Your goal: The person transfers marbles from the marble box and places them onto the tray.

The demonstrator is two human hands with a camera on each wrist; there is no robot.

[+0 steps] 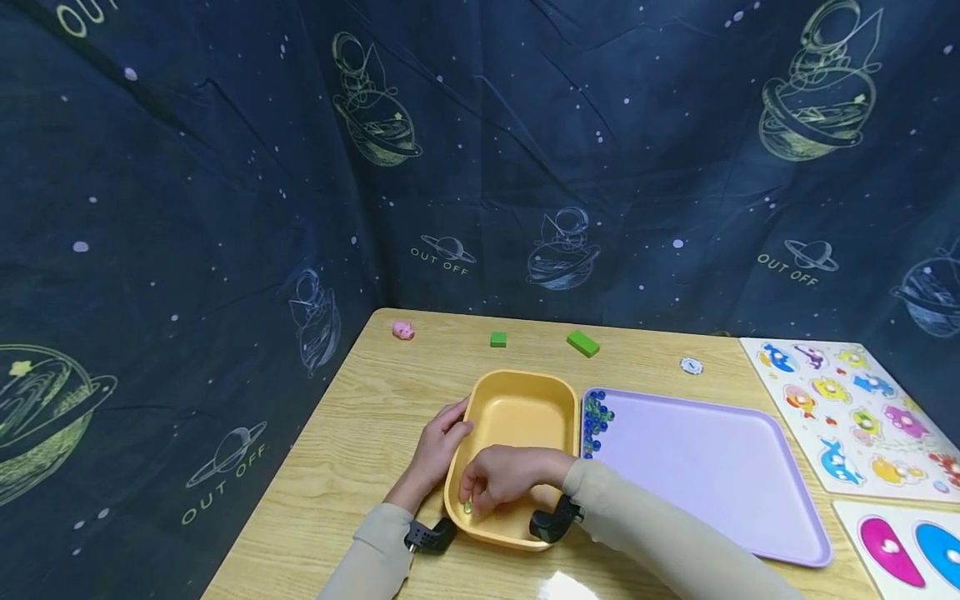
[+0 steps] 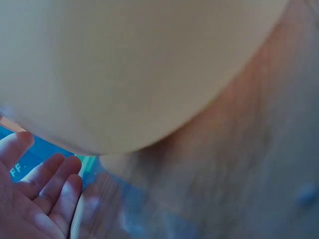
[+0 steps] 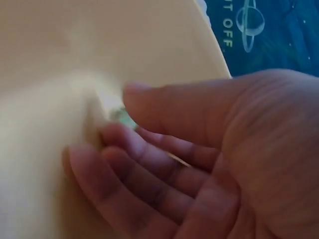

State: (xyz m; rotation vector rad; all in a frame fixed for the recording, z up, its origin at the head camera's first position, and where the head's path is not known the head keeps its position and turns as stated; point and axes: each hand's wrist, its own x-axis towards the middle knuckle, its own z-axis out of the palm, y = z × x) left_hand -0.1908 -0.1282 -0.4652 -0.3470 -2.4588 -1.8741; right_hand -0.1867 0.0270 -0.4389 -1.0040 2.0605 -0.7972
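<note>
A yellow-orange plastic bin (image 1: 525, 408) stands on the table in the head view. My right hand (image 1: 498, 482) reaches down into its near left corner and pinches a small clear-green glass marble (image 1: 468, 506) between thumb and fingertips. The right wrist view shows this marble (image 3: 122, 116) blurred and partly hidden by the thumb. At the bin's left side lies my left hand (image 1: 438, 446), its thumb by the rim and its fingers along the outer wall. In the left wrist view those fingers (image 2: 55, 184) look loosely extended.
Right of the bin lies a purple tray (image 1: 697, 475) with blue and green marbles (image 1: 595, 421) along its left edge. Behind are a pink pig figure (image 1: 403, 331), green blocks (image 1: 582, 343) and a white chip (image 1: 692, 366). Picture puzzle boards (image 1: 855, 417) lie far right.
</note>
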